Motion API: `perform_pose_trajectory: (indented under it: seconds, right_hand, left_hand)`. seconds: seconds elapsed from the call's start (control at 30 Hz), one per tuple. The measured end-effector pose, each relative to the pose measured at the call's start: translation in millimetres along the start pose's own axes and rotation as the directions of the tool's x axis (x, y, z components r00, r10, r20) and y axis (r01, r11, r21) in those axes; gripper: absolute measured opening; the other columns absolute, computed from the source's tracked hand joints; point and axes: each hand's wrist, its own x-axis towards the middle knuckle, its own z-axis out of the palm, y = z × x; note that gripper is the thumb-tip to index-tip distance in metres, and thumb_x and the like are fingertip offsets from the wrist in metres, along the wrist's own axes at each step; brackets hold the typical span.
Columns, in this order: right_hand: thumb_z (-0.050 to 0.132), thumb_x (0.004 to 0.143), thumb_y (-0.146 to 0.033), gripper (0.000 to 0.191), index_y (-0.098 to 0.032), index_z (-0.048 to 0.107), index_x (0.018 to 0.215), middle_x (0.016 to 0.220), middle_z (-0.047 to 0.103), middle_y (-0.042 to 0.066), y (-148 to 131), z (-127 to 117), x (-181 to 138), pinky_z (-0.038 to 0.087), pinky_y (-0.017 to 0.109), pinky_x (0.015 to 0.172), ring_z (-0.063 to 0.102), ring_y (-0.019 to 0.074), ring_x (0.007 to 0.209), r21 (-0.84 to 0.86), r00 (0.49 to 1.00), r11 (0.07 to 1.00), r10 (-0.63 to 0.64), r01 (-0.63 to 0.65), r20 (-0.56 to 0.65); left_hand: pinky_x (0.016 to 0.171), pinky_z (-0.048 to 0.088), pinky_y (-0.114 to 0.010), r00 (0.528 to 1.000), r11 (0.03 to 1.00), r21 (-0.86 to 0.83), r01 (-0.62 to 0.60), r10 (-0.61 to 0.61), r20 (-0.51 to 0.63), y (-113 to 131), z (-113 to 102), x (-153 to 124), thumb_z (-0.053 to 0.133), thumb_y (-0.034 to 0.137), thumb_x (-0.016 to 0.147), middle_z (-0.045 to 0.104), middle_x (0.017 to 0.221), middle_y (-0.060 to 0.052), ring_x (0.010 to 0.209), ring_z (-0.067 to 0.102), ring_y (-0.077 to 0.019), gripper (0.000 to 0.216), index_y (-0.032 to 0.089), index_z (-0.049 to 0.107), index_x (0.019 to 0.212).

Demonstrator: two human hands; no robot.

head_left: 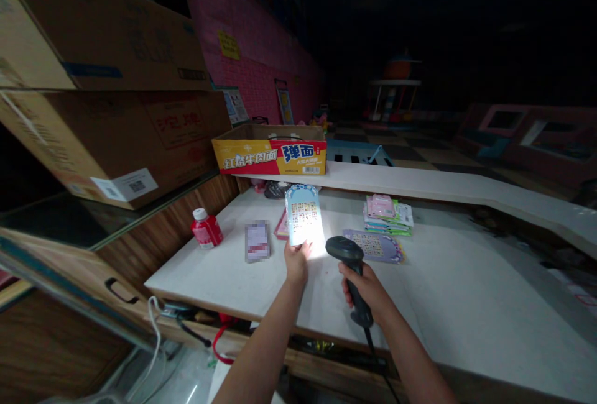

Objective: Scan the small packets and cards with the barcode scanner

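My left hand (296,262) pinches the bottom edge of a light blue sticker card (304,214) and holds it upright above the white counter (457,292). My right hand (366,289) is wrapped round the handle of a black barcode scanner (347,255). The scanner head points at the card, and a bright patch of light falls on the card's lower part. A similar purple card (373,245) lies flat just right of the scanner. Behind it sits a stack of pink and green cards (388,214).
A red bottle with a white cap (206,229) stands at the counter's left. A small blurred pack (257,241) lies near it. A yellow and red carton (273,149) rests on the raised ledge. Large cardboard boxes (116,130) are stacked on the left.
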Motion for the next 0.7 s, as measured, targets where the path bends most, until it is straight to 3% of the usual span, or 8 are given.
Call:
perform_pose_trajectory:
  seconds: [0.3, 0.57, 0.7]
  right_hand:
    - [0.073, 0.07, -0.058, 0.045, -0.02, 0.053, 0.083, 0.049, 0.057, -0.006, 5, -11, 2, 0.036, 0.019, 0.032, 0.049, 0.0097, 0.035, 0.081, 0.999, 0.997, 0.023, -0.021, -0.024]
    - [0.077, 0.069, -0.053, 0.042, -0.019, 0.057, 0.082, 0.049, 0.056, -0.005, 24, -72, 13, 0.037, 0.019, 0.033, 0.048, 0.0089, 0.036, 0.266, 0.991, 0.959, 0.119, -0.098, -0.066]
    - [0.077, 0.07, -0.051, 0.04, -0.019, 0.058, 0.082, 0.049, 0.053, -0.005, 34, -100, 19, 0.034, 0.018, 0.033, 0.046, 0.0081, 0.036, 0.354, 0.988, 0.929, 0.141, -0.109, -0.066]
  left_hand:
    - [0.091, 0.054, -0.042, 0.998, 0.996, -0.084, -0.019, 0.024, 0.056, 3, -2, -1, 0.084, 0.044, 0.06, 0.071, 0.111, -0.013, 0.102, 0.068, -0.0265, 0.07, 0.016, 0.058, 0.119]
    - [0.088, 0.056, -0.042, 1.0, 0.993, -0.115, 0.013, -0.011, 0.016, 2, -5, 1, 0.085, 0.04, 0.059, 0.07, 0.113, -0.014, 0.099, 0.069, -0.0253, 0.07, 0.017, 0.057, 0.118]
    - [0.086, 0.057, -0.04, 0.999, 0.993, -0.12, -0.023, 0.02, -0.027, 10, -7, 11, 0.084, 0.039, 0.059, 0.071, 0.107, -0.011, 0.095, 0.069, -0.023, 0.058, 0.016, 0.059, 0.106]
